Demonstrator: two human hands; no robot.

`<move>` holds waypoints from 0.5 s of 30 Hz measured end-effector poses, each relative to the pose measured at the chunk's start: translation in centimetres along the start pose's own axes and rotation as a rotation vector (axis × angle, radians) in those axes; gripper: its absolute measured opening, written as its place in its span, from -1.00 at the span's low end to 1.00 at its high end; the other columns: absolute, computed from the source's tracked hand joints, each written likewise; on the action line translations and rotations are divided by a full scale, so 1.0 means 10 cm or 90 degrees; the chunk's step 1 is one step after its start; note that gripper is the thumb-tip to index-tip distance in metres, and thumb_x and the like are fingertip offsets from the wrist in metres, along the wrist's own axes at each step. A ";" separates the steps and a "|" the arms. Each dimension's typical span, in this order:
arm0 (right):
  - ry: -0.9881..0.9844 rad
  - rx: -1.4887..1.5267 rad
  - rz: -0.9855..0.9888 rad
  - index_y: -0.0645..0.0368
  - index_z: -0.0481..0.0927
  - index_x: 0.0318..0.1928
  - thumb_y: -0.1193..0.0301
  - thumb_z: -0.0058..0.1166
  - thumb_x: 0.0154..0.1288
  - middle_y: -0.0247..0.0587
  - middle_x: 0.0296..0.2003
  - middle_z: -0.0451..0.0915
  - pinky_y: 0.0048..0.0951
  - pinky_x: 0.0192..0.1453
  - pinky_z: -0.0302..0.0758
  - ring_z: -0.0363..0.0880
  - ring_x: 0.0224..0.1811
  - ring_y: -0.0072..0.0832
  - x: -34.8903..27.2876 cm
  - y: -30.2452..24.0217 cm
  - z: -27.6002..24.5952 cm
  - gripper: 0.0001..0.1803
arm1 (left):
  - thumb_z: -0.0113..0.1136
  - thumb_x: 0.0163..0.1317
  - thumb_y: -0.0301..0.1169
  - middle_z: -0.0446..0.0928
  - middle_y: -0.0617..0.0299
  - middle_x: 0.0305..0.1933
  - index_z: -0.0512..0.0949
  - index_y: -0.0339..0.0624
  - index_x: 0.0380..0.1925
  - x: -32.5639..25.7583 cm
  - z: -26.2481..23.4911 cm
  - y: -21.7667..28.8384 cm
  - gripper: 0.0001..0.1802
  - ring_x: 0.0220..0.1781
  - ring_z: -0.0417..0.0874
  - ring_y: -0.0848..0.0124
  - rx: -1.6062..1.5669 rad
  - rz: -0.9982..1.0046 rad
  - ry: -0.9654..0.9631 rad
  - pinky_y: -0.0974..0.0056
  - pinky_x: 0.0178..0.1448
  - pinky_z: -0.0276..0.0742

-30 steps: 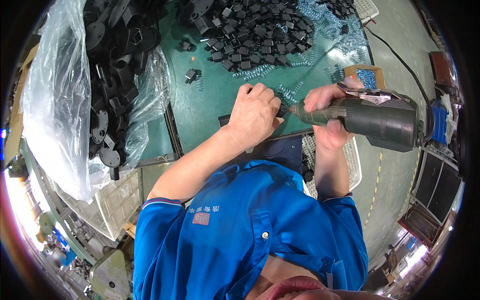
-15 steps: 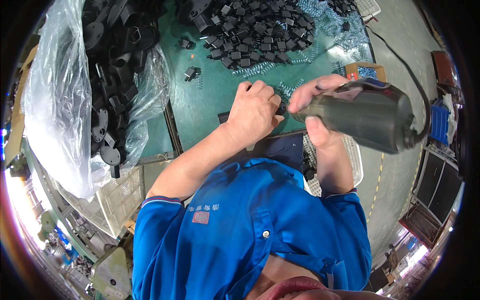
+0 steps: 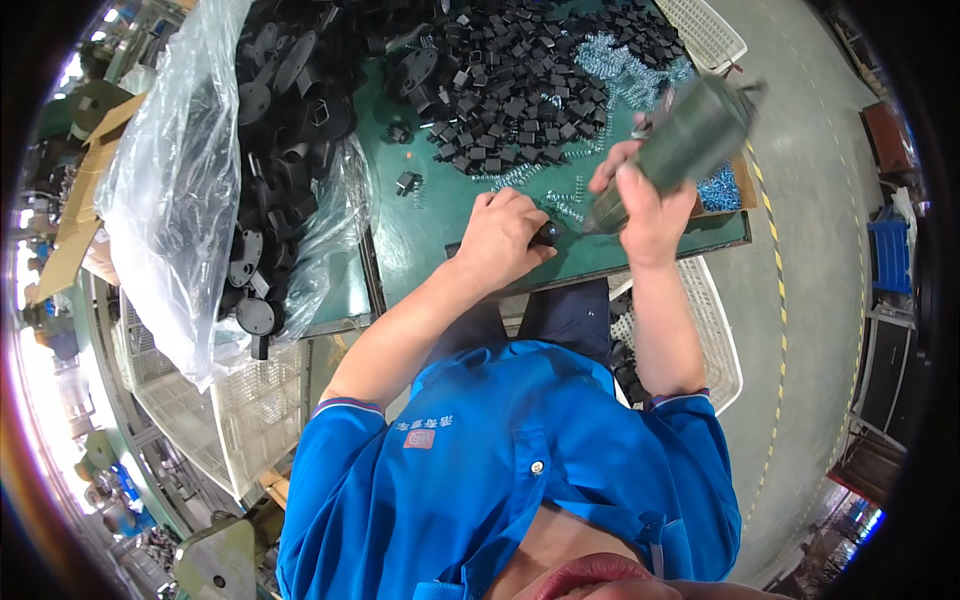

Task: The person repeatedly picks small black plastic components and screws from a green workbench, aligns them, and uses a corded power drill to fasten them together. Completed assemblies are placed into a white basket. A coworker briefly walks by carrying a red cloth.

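My left hand (image 3: 505,240) presses down on a small black plastic part (image 3: 547,234) at the near edge of the green table (image 3: 420,240). My right hand (image 3: 640,205) grips a grey-green electric screwdriver (image 3: 680,140), tilted, with its tip close to that part. A heap of small black square parts (image 3: 520,80) lies beyond both hands, and blue-silver springs (image 3: 625,70) are scattered to its right.
A clear plastic bag (image 3: 180,180) full of larger black round parts (image 3: 280,130) fills the table's left side. A box of blue springs (image 3: 720,190) sits by my right hand. White mesh baskets (image 3: 715,30) stand at the far right and under the table.
My right hand has swung the screwdriver's body up and away from me, so it now stands steeper. My left hand has stayed on the small black part.
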State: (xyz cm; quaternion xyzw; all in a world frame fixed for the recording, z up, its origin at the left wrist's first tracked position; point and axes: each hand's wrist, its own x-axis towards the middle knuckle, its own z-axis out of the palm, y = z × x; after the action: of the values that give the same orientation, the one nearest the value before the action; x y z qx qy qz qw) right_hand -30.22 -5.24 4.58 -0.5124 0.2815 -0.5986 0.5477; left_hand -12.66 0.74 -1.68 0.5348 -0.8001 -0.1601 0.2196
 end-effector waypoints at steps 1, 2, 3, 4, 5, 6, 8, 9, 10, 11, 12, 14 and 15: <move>0.036 -0.100 0.046 0.34 0.42 0.04 0.47 0.21 0.25 -0.19 -0.22 0.58 -0.48 -0.31 0.60 0.60 -0.38 -0.53 0.06 -0.06 -0.10 -0.60 | 0.47 -0.02 -0.24 0.63 0.18 -0.13 0.67 -0.22 -0.18 -0.03 -0.08 0.02 -0.59 -0.03 0.58 0.22 -0.031 -0.021 -0.001 0.15 0.08 0.45; 0.064 -0.163 0.112 0.32 0.40 0.11 0.43 0.21 0.23 -0.13 -0.19 0.59 -0.37 -0.21 0.61 0.64 -0.26 -0.42 0.11 -0.10 -0.18 -0.53 | 0.45 0.03 -0.22 0.64 0.15 -0.10 0.66 -0.25 -0.17 -0.06 -0.12 0.04 -0.58 -0.06 0.61 0.23 -0.318 -0.136 -0.054 0.19 0.04 0.49; 0.044 -0.324 0.104 0.31 0.37 0.17 0.41 0.21 0.22 -0.08 -0.18 0.59 -0.31 -0.14 0.59 0.65 -0.19 -0.31 0.13 -0.01 -0.37 -0.46 | 0.44 0.09 -0.19 0.64 0.12 -0.07 0.65 -0.28 -0.15 -0.11 -0.14 0.08 -0.57 -0.09 0.64 0.24 -0.604 -0.255 -0.112 0.22 0.00 0.53; 0.025 -0.484 0.097 0.29 0.33 0.22 0.38 0.21 0.21 -0.02 -0.17 0.60 -0.25 -0.06 0.57 0.65 -0.13 -0.20 0.14 0.08 -0.52 -0.40 | 0.42 0.14 -0.17 0.65 0.09 -0.04 0.64 -0.30 -0.13 -0.16 -0.16 0.11 -0.56 -0.12 0.67 0.25 -0.888 -0.378 -0.172 0.25 -0.03 0.58; -0.002 -0.638 0.149 0.25 0.25 0.31 0.34 0.21 0.18 0.11 -0.11 0.57 -0.14 0.05 0.52 0.60 -0.01 0.00 0.12 0.08 -0.55 -0.29 | 0.28 0.29 -0.10 0.64 -0.02 0.00 0.57 -0.34 -0.04 -0.21 -0.15 0.11 -0.51 -0.16 0.72 0.24 -1.076 -0.379 -0.176 0.26 -0.03 0.67; -0.027 -0.822 0.062 0.24 0.25 0.31 0.34 0.24 0.17 0.16 -0.02 0.53 -0.06 0.03 0.53 0.57 -0.02 0.08 0.07 0.22 -0.66 -0.27 | 0.18 0.36 -0.10 0.61 -0.09 0.00 0.51 -0.33 0.02 -0.21 -0.22 0.22 -0.51 -0.07 0.70 0.12 -1.266 -0.436 -0.208 0.06 0.10 0.67; -0.054 -0.949 0.105 0.21 0.27 0.30 0.33 0.26 0.17 0.13 0.03 0.50 -0.05 0.03 0.53 0.57 -0.04 0.06 -0.03 0.38 -0.78 -0.28 | 0.11 0.39 -0.06 0.59 -0.11 -0.04 0.49 -0.34 0.00 -0.25 0.00 0.32 -0.49 0.03 0.65 0.02 -1.463 -0.508 -0.237 -0.17 0.19 0.60; -0.047 -0.984 0.068 0.20 0.30 0.28 0.34 0.26 0.17 0.12 0.03 0.49 -0.06 0.01 0.53 0.57 -0.05 0.04 -0.07 0.41 -0.81 -0.31 | 0.10 0.39 -0.04 0.59 -0.09 -0.06 0.49 -0.35 0.00 -0.26 0.05 0.36 -0.48 0.05 0.63 0.01 -1.481 -0.501 -0.234 -0.20 0.20 0.58; -0.040 -1.019 0.030 0.19 0.32 0.27 0.34 0.26 0.18 0.11 0.04 0.49 -0.07 -0.01 0.54 0.57 -0.06 0.02 -0.12 0.44 -0.82 -0.33 | 0.09 0.39 -0.03 0.58 -0.08 -0.08 0.49 -0.35 -0.01 -0.26 0.09 0.40 -0.47 0.08 0.62 -0.01 -1.499 -0.493 -0.231 -0.23 0.21 0.57; -0.038 -1.052 -0.006 0.19 0.35 0.25 0.35 0.26 0.18 0.09 0.04 0.49 -0.08 -0.02 0.55 0.57 -0.07 0.00 -0.16 0.46 -0.82 -0.36 | 0.08 0.39 -0.01 0.58 -0.07 -0.09 0.49 -0.36 -0.02 -0.25 0.13 0.43 -0.46 0.10 0.60 -0.02 -1.519 -0.487 -0.224 -0.26 0.22 0.55; -0.044 -1.004 -0.108 0.19 0.38 0.24 0.35 0.24 0.22 0.09 0.03 0.50 -0.12 -0.05 0.55 0.57 -0.08 -0.05 -0.18 0.33 -0.73 -0.41 | 0.08 0.39 0.00 0.58 -0.05 -0.11 0.50 -0.35 -0.02 -0.23 0.13 0.47 -0.46 0.11 0.59 -0.02 -1.510 -0.488 -0.221 -0.26 0.23 0.54; -0.050 -0.900 -0.303 0.21 0.43 0.21 0.34 0.18 0.30 0.08 0.00 0.52 -0.21 -0.09 0.56 0.58 -0.09 -0.15 -0.27 0.01 -0.62 -0.50 | 0.06 0.39 0.02 0.58 -0.03 -0.15 0.50 -0.34 -0.03 -0.18 0.11 0.55 -0.45 0.12 0.58 -0.02 -1.491 -0.489 -0.224 -0.27 0.24 0.53; -0.121 -0.640 -0.195 0.21 0.45 0.20 0.31 0.14 0.35 0.00 -0.06 0.55 -0.30 -0.14 0.55 0.58 -0.14 -0.29 -0.39 0.05 -0.68 -0.53 | 0.06 0.39 0.03 0.58 -0.04 -0.14 0.50 -0.34 -0.02 -0.15 0.13 0.57 -0.44 0.12 0.58 -0.04 -1.468 -0.487 -0.235 -0.27 0.24 0.53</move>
State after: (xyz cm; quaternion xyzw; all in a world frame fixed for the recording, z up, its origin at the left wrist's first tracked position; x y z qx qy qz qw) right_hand -36.82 -3.18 0.77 -0.7989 0.4045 -0.4139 0.1638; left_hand -17.35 4.34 -0.25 0.1972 -0.0007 -0.9012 0.3860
